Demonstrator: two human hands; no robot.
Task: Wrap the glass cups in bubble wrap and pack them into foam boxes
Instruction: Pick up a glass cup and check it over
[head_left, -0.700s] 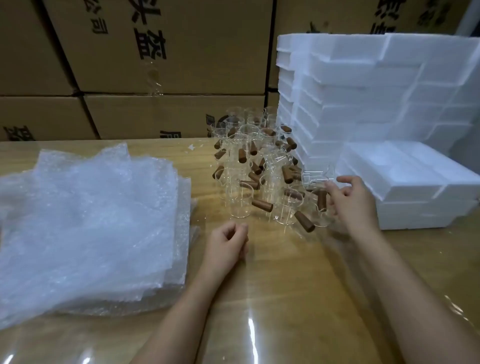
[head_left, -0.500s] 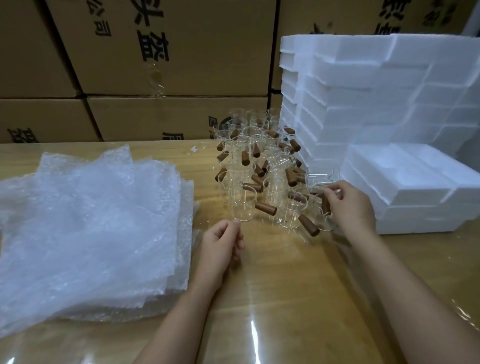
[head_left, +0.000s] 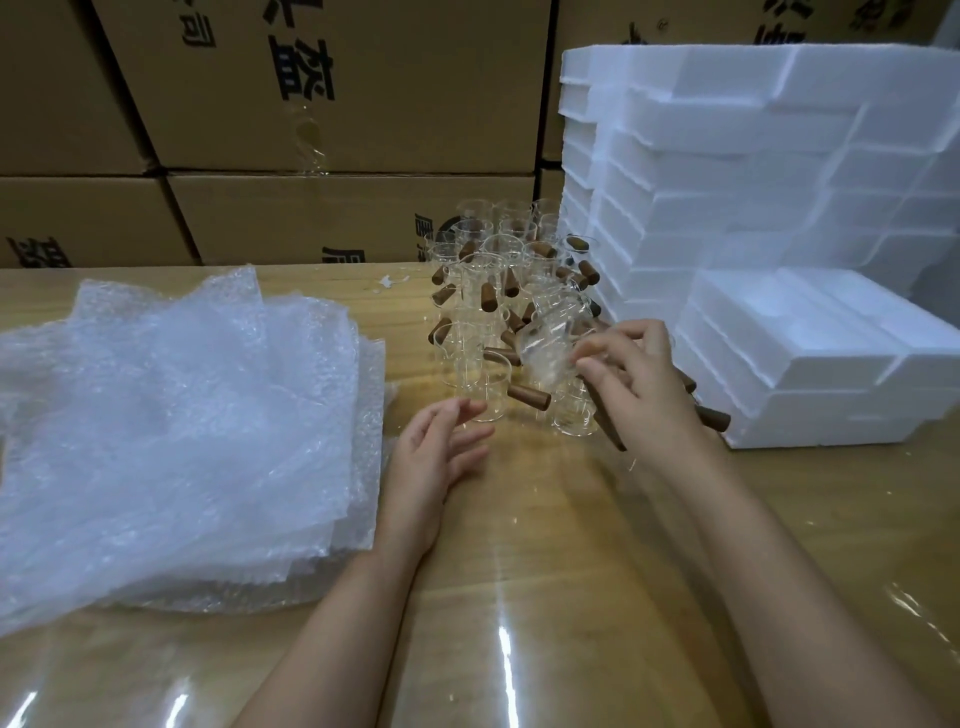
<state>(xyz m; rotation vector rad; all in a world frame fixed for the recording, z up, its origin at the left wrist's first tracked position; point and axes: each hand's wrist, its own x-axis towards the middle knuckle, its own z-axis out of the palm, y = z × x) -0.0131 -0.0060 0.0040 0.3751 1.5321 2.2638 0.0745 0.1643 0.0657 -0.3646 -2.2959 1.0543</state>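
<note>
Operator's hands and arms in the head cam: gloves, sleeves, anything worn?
Nothing worn that shows. The left hand and the right hand are bare: no gloves, rings or tape. The left forearm and the right forearm have no sleeve, watch or band down to the frame's lower edge.

Single head-worn camera looks forward and down, close over the table (head_left: 545, 519), toward stacked cartons (head_left: 332, 83).
</note>
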